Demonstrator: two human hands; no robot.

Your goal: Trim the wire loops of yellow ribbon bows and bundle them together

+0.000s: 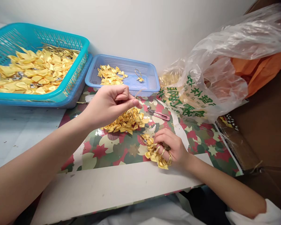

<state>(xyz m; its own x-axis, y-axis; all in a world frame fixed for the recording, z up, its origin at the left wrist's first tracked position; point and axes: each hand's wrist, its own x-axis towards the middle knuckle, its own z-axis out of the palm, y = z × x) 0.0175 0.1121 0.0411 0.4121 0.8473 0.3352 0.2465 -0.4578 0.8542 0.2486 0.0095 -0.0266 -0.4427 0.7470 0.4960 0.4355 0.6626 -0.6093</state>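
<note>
My left hand (115, 101) is closed in a pinch above a pile of yellow ribbon bows with gold rings (127, 120). A faint, thin strand shows by its fingertips, too blurred to identify. Lower right, my right hand (170, 147) is curled round a bunch of gold rings with yellow bows (154, 151), and several rings loop about its fingers. Pink-handled snips (160, 115) lie on the patterned sheet (121, 148), between the pile and the plastic bag. A small silver bead (148, 107) is beside their tips.
A turquoise basket (85, 47) of yellow bows and gold rings stands at the left. Behind the hands, a blue basket (155, 76) holds small bows and one ring. A printed clear plastic bag (196, 90) lies at the right, near brown cardboard (264, 128).
</note>
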